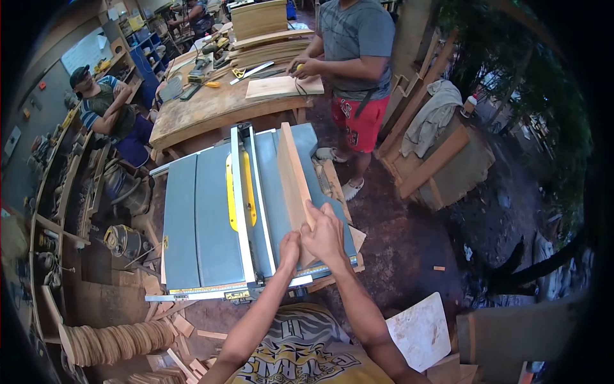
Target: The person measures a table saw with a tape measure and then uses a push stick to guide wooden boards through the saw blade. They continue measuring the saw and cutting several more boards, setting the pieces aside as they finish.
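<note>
A long wooden board [293,179] stands on its edge on the grey-blue top of a table saw [214,192], to the right of the metal rip fence [246,211]. My right hand [324,237] grips the near end of the board from the right, with its index finger stretched along the upper edge. On the board's left face, low at the same end, my left hand [290,251] is closed against it, its fingertips partly hidden. The yellow throat plate [231,192] lies partly beneath the fence. I cannot make out the blade.
Beyond the saw is a workbench [192,121] with tools, stacked strips and a pale board [275,87]. One person [358,57] stands at its right side; another person [105,105] sits at the left with folded arms. Wood offcuts [182,325] litter the floor near the saw.
</note>
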Available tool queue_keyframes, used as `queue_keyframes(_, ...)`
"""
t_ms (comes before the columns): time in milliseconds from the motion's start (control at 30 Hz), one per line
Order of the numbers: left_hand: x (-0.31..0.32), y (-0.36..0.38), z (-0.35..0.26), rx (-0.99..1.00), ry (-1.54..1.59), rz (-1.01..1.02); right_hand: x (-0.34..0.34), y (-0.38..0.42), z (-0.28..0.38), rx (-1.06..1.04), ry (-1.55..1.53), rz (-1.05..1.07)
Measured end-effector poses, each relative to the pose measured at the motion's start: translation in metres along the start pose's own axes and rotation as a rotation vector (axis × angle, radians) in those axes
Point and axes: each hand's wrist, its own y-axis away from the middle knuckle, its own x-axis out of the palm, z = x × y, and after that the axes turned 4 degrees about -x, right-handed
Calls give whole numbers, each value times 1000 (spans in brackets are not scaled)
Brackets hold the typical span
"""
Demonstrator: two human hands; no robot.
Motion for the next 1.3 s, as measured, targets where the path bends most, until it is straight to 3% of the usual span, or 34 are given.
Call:
queue_keyframes(100, 1, 1, 5, 30, 22, -30, 0, 3, -1, -22, 97, -70)
queue_keyframes(233, 7, 13, 0, 125, -79, -146, -12, -1, -10, 256, 180, 145)
queue_keyframes(267, 9, 15, 0, 174, -135, -189, -15, 1, -18, 212, 108, 96)
queue_keyframes(300, 3, 6, 5, 161, -77, -99, -15, 5, -33, 168, 37, 46)
queue_keyframes(400, 3, 21, -7, -7, -31, 15, -35, 20, -44, 99, -95, -20)
queue_keyframes(467, 1, 19, 4, 33, -9, 21, -31, 38, -82, 6, -218, -97)
queue_keyframes(600, -1, 45, -11, 215, 111, 60, -53, 72, -77, 141, -850, -229)
queue_keyframes(700, 2, 110, -63, 366, -93, 155, -56, 88, -78, 241, -1103, -278)
queue_keyframes(800, -3, 145, -90, 419, -308, 264, -38, 93, -65, 118, -1275, -347)
queue_keyframes(867, 1, 163, -99, 519, -134, 334, -29, 92, -56, 90, -1313, -321)
queue_keyframes(967, -19, 170, -109, 505, -261, 340, -21, 92, -37, 73, -1344, -323)
queue_keyframes(1200, -45, 192, -116, 517, -85, 316, -11, 84, -10, -5, -1346, -326)
queue_keyframes(1300, -47, 203, -108, 688, -146, 260, 1, 77, -12, -87, -1383, -334)
